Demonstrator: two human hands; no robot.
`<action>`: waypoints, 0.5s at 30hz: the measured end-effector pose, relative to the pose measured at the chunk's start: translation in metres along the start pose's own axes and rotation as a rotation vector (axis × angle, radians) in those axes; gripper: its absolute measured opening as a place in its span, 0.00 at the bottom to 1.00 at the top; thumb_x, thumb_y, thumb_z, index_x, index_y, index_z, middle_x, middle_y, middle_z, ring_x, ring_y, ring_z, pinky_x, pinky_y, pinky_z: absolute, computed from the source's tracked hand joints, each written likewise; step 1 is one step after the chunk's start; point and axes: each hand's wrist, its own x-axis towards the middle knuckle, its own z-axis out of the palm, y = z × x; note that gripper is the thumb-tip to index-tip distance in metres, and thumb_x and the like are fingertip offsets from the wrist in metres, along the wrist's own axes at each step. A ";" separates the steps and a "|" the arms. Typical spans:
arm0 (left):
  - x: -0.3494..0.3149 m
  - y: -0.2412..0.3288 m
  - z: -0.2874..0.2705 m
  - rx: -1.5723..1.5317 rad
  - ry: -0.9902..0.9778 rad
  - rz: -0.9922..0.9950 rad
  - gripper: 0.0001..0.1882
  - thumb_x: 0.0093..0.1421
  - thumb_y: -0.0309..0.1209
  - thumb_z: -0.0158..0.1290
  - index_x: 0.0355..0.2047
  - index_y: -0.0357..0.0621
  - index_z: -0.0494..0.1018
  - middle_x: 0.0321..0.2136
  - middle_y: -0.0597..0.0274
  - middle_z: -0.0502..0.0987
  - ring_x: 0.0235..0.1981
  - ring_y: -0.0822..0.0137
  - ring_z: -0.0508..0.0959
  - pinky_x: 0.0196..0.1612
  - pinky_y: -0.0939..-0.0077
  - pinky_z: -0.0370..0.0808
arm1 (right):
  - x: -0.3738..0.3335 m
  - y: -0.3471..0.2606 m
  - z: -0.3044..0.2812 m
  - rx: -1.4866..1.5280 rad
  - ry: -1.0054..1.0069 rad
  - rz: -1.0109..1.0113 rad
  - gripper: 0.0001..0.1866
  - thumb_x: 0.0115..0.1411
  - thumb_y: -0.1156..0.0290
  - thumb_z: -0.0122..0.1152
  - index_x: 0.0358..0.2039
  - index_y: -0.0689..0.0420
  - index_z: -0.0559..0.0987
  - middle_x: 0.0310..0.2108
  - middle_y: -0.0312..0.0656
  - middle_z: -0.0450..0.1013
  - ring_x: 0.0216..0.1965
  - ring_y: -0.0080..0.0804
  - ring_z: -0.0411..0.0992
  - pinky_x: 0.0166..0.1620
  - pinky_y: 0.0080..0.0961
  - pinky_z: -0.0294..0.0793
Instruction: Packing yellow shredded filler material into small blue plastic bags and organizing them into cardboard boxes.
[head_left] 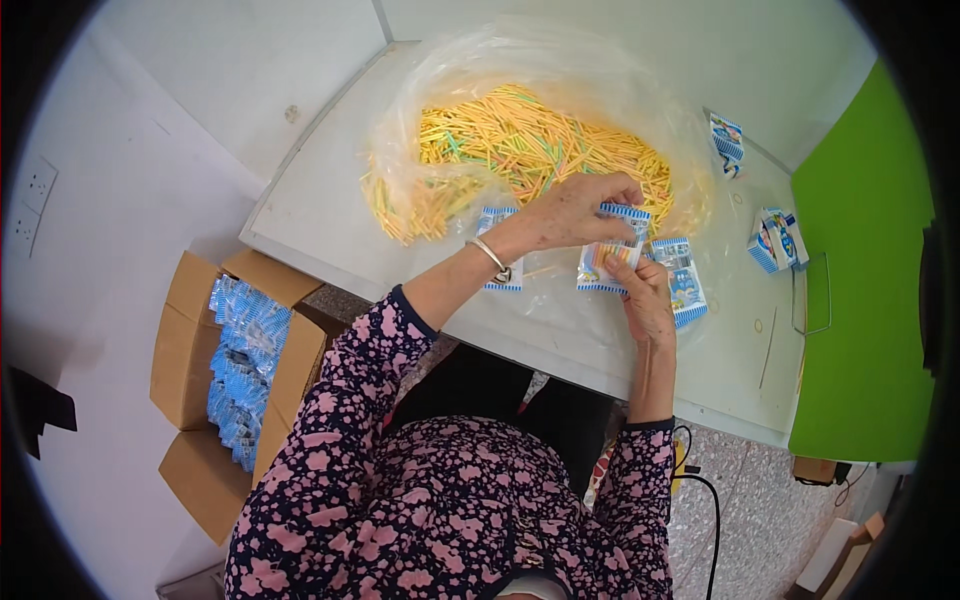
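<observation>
A small blue-and-white packet (597, 278) is held over the table, with several coloured sticks showing in its clear middle. My left hand (572, 214), a bangle on its wrist, has curled fingers at the packet's upper edge. Lower down, my right hand (648, 296) pinches the packet's right side between thumb and fingers. Beyond both hands, a big clear plastic bag (690, 125) lies spread with a heap of thin yellow, orange and green sticks (520, 140). One similar packet (683, 283) lies right of my right hand; another packet (513, 278) is partly hidden under my left wrist.
Left of the table (730, 390), an open cardboard box (185, 350) holds many blue packets (240, 360). At the right stand a small blue-and-white carton (775, 240) and a green panel (860, 270). More packets (727, 140) lie at the far right. Rubber bands and a thin stick lie near the right edge.
</observation>
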 end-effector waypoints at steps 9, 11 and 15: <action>-0.007 0.003 -0.016 0.043 -0.145 -0.020 0.16 0.51 0.34 0.56 0.38 0.38 0.71 0.31 0.60 0.76 0.32 0.70 0.74 0.36 0.77 0.70 | -0.005 -0.008 0.004 -0.218 -0.045 0.045 0.13 0.56 0.67 0.58 0.37 0.64 0.78 0.34 0.37 0.75 0.33 0.20 0.70 0.40 0.17 0.67; -0.013 0.007 -0.032 0.015 -0.177 -0.198 0.16 0.51 0.33 0.55 0.38 0.38 0.71 0.30 0.61 0.75 0.31 0.70 0.73 0.36 0.77 0.70 | -0.010 -0.017 -0.001 -0.396 0.103 -0.075 0.14 0.55 0.67 0.59 0.37 0.64 0.77 0.34 0.38 0.75 0.33 0.23 0.70 0.40 0.19 0.67; -0.035 -0.005 -0.068 0.224 -0.282 -0.256 0.15 0.51 0.33 0.55 0.38 0.39 0.71 0.30 0.60 0.75 0.32 0.67 0.74 0.38 0.74 0.70 | -0.021 -0.016 -0.032 -1.165 0.726 -0.492 0.16 0.50 0.65 0.62 0.34 0.65 0.76 0.36 0.46 0.73 0.36 0.37 0.68 0.42 0.29 0.67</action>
